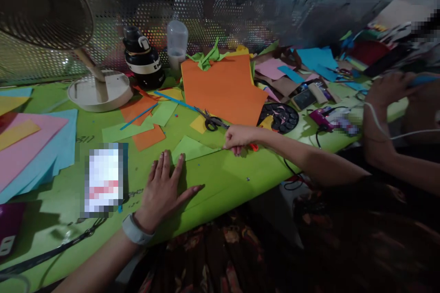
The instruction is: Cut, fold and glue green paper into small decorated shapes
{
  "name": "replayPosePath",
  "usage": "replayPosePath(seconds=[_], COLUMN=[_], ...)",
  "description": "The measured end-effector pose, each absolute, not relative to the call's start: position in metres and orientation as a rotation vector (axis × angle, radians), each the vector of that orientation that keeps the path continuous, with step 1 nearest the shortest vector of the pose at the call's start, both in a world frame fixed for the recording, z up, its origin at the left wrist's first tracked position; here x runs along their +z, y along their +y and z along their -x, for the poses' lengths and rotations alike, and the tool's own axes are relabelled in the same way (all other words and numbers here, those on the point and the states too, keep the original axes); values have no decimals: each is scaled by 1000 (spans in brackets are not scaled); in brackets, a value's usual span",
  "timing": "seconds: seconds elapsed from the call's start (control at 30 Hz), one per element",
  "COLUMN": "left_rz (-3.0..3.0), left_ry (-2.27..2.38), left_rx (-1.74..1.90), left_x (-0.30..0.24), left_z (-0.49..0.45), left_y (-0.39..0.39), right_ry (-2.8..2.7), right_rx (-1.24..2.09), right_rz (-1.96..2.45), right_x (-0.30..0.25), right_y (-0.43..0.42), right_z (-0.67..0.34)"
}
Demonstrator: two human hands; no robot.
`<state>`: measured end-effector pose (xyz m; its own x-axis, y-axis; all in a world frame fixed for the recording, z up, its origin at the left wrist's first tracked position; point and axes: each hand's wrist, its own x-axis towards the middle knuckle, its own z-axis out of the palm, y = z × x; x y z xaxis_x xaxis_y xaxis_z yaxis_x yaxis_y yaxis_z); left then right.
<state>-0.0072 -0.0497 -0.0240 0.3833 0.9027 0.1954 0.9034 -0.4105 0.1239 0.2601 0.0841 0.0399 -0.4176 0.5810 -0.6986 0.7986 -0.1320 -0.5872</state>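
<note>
My left hand (162,197) lies flat on the green tabletop (220,178), fingers spread, with a pale watch band on the wrist. Its fingertips are close to a folded, pointed piece of green paper (195,149). My right hand (237,138) is closed, and the thin tip of that green paper runs to its fingers. Just behind this hand lie dark-handled scissors (213,122), beside a small yellow paper piece (198,124). A large orange sheet (220,84) is spread farther back. What the curled fingers cover is hidden.
A fan (99,89), a black bottle (142,62) and a clear bottle (178,41) stand behind. A blurred phone-like screen (103,178) lies left, near coloured sheets (37,146). Paper scraps and a black palette-like tray (283,116) are right; another person's hand (388,89) is beyond.
</note>
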Motion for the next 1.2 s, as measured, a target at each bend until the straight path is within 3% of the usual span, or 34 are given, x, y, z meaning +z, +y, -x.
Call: replayPosePath(seconds=[0.13, 0.33, 0.43, 0.5, 0.67, 0.87, 1.2], left_rz=[2603, 2699, 2674, 2902, 3271, 3143, 2957], left_ry=[-1733, -1786, -2000, -2233, -2695, -2921, -2890], left_rx=[-340, -197, -285, -68, 436, 494, 681], left_x=[-26, 6, 36, 46, 34, 20, 26], left_z=[6, 17, 20, 18, 11, 10, 65], left_y=[-51, -34, -6, 16, 50, 58, 56], right_ry=[2073, 1974, 1928, 1923, 1921, 1922, 1929], right_rx=[-1705, -1628, -1626, -1613, -1669, -1724, -1737], right_rz=[-1380, -1209, -1246, -1273, -1228, -1200, -1241], right_x=[40, 17, 16, 19, 19, 8, 12], right_y=[83, 86, 84, 83, 84, 87, 84], right_z=[-227, -186, -184, -184, -186, -188, -191])
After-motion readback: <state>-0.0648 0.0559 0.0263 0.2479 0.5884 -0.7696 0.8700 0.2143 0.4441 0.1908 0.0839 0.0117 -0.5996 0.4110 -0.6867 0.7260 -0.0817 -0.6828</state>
